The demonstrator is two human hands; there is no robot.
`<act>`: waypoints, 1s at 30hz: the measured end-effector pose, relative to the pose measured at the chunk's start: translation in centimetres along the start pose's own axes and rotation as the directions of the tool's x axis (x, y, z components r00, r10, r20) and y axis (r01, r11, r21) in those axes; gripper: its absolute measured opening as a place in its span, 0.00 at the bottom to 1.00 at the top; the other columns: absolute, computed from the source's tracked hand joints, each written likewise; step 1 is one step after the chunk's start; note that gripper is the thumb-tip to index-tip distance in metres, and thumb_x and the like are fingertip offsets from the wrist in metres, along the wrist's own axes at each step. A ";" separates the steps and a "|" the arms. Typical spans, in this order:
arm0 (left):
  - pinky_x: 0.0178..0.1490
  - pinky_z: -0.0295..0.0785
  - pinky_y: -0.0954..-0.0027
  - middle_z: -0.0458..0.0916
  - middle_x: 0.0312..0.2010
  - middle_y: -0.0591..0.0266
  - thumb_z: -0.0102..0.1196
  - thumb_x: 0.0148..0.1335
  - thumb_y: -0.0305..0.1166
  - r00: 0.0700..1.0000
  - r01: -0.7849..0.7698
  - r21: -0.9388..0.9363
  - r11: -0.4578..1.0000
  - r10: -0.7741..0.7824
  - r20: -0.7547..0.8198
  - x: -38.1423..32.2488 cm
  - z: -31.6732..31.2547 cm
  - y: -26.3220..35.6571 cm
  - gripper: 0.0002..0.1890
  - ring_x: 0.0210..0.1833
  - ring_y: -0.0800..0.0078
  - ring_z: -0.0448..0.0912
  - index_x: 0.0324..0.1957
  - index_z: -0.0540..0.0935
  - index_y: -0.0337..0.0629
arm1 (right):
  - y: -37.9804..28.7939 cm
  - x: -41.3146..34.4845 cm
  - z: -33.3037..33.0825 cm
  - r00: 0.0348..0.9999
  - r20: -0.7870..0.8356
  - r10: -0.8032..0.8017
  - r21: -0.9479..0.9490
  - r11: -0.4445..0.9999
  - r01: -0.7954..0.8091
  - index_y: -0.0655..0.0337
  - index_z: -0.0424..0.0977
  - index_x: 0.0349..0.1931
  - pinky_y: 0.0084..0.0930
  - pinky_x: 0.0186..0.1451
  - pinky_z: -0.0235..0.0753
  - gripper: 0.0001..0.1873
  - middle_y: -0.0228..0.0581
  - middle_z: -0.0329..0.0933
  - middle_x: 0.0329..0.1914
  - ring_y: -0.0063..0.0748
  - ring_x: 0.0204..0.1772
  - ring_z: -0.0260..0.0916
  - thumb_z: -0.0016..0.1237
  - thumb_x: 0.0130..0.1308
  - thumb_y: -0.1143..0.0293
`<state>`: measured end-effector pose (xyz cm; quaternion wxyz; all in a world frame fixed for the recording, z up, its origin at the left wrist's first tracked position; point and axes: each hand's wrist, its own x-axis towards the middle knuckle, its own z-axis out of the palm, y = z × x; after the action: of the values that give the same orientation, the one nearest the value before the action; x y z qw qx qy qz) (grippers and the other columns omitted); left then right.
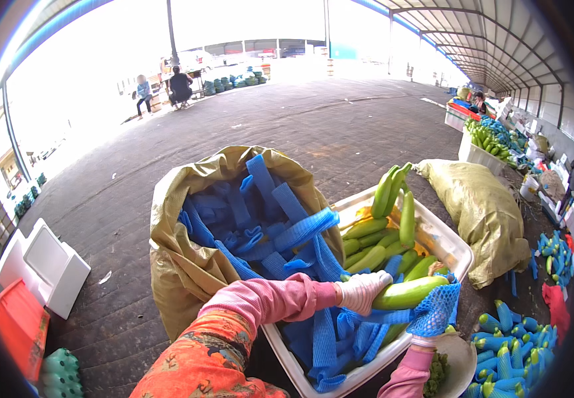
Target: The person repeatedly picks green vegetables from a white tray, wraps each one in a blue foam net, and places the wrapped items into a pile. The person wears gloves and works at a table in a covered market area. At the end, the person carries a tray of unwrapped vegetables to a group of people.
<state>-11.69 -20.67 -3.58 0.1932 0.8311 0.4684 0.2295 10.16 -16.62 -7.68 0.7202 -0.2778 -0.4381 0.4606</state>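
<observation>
A pale green zucchini (411, 292) lies level between my two hands, above a white plastic crate (458, 244). My left hand (366, 291), in a striped knit glove, grips its left end. Blue foam netting (433, 303) is stretched over my right hand (423, 318), which closes around the other end; the mesh partly hides those fingers. More zucchini (371, 258) fill the crate's far part. Flat blue foam net sleeves (322, 343) pile up in its near part. Left of the crate, an open yellow woven sack (182, 268) holds many more sleeves (237, 209).
Netted zucchini (508, 343) are heaped on the floor at right, near a pale bowl (458, 363) with greenery. A full yellow sack (476, 214) lies beyond the crate. White foam boxes (53, 263) and a red crate (21, 323) stand left. Two people (180, 87) sit far off.
</observation>
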 end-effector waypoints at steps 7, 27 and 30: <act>0.46 0.73 0.69 0.77 0.39 0.64 0.66 0.35 0.27 0.965 0.251 -0.794 0.554 -0.079 0.250 -1.6 1.5 5.0 0.34 0.43 0.74 0.74 0.52 0.73 0.43 | -8.8 -0.9 -0.8 0.769 0.633 -0.092 -0.772 -0.154 0.617 0.58 0.79 0.41 0.48 0.65 0.67 0.09 0.45 0.78 0.41 0.48 0.47 0.75 0.50 0.61 0.72; 0.49 0.73 0.57 0.78 0.37 0.51 0.60 0.60 0.29 0.677 -0.116 -0.802 0.586 0.637 0.368 -11.0 3.4 14.7 0.13 0.42 0.51 0.78 0.46 0.78 0.37 | -12.1 -21.8 -4.3 0.739 0.190 0.646 0.195 0.713 -0.674 0.63 0.58 0.68 0.43 0.73 0.63 0.31 0.43 0.68 0.65 0.40 0.64 0.69 0.48 0.69 0.59; 0.45 0.77 0.69 0.84 0.38 0.62 0.60 0.64 0.33 0.743 0.475 -0.707 0.524 0.192 0.641 -2.6 -0.1 10.5 0.14 0.39 0.76 0.81 0.49 0.82 0.37 | -11.9 -22.7 -8.1 0.834 0.344 0.430 0.233 0.822 -0.520 0.63 0.56 0.71 0.38 0.70 0.66 0.38 0.44 0.65 0.69 0.38 0.66 0.67 0.56 0.65 0.58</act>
<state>-5.72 -28.02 1.56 0.7363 0.6112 0.2713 0.1028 17.99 -42.18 -10.39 0.5476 -0.1925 -0.3703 0.7252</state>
